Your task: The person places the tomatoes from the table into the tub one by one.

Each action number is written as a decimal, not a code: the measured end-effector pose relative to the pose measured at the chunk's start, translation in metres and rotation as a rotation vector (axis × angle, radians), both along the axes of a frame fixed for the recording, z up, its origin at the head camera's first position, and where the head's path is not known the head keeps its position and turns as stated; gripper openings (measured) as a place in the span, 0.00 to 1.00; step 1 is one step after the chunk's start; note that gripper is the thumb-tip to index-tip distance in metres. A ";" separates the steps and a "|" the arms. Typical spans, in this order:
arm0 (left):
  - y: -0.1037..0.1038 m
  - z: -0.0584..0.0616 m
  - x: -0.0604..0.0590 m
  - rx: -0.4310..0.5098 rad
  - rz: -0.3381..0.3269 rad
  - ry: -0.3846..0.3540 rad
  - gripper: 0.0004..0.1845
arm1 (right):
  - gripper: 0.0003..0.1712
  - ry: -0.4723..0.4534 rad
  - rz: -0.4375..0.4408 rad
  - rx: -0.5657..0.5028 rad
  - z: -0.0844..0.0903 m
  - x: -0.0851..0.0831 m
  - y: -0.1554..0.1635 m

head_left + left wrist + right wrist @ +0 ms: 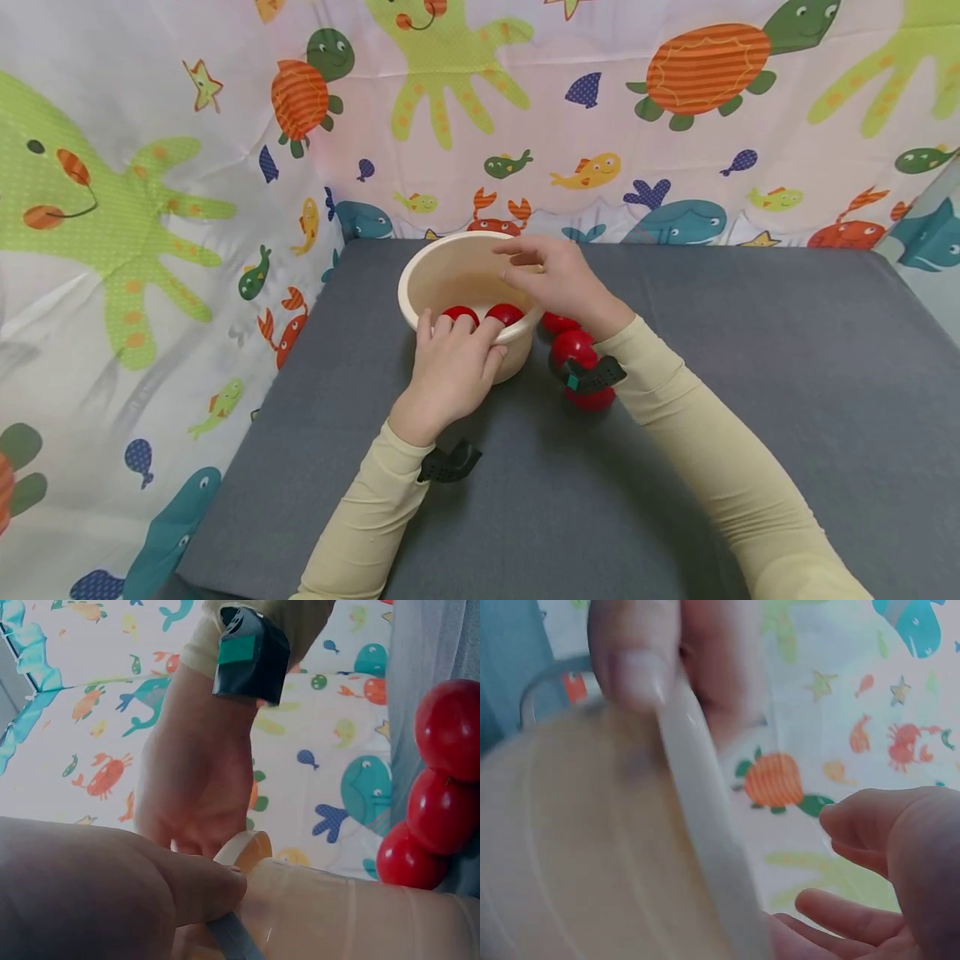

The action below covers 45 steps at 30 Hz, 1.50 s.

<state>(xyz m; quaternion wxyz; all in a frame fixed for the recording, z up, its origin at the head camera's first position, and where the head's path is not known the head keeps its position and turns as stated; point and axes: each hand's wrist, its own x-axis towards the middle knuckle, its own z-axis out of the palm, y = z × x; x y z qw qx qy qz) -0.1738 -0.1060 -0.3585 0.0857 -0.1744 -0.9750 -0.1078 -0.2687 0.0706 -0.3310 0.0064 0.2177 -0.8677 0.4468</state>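
Observation:
A cream bucket (513, 360) stands on the grey table, its mouth tilted toward me. My left hand (452, 367) grips its near rim, with the fingers over the edge inside and the thumb (202, 885) outside. Over the right side of the rim hovers my right hand (551, 279); its fingers are loosely bent and hold nothing, as the right wrist view shows the hand (885, 877) apart from the bucket wall (577, 832). Two shiny red balls, perhaps fruit, lie inside, one red ball (505, 314) at the right, the other red ball (461, 315) partly behind the left fingers.
Right of the bucket, three more red balls stand in a row on the table: a far ball (558, 323), a middle ball (573, 346) and a near ball (591, 397), partly under the right wrist. A printed sea-animal curtain (465, 183) borders the table behind and at left.

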 end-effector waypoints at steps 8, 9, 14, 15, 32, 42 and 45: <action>0.002 -0.001 -0.001 0.016 -0.005 0.032 0.14 | 0.27 0.031 -0.208 -0.039 -0.001 -0.005 0.066; 0.002 -0.002 -0.001 0.016 -0.003 0.032 0.14 | 0.27 0.024 -0.223 -0.041 -0.002 -0.005 0.074; 0.001 -0.003 0.000 0.017 0.003 0.027 0.15 | 0.28 -0.025 -0.277 -0.011 -0.012 -0.003 0.103; 0.001 -0.003 0.000 0.016 0.004 0.026 0.16 | 0.29 -0.037 -0.285 0.000 -0.015 -0.003 0.106; 0.001 -0.003 0.000 0.022 0.002 0.020 0.16 | 0.30 -0.206 -0.246 0.030 -0.074 -0.016 0.111; 0.000 -0.005 -0.001 0.021 0.001 0.017 0.14 | 0.31 -0.280 -0.179 0.092 -0.098 -0.024 0.091; -0.001 -0.005 -0.001 0.014 -0.001 0.030 0.13 | 0.33 -0.290 -0.159 0.095 -0.103 -0.027 0.087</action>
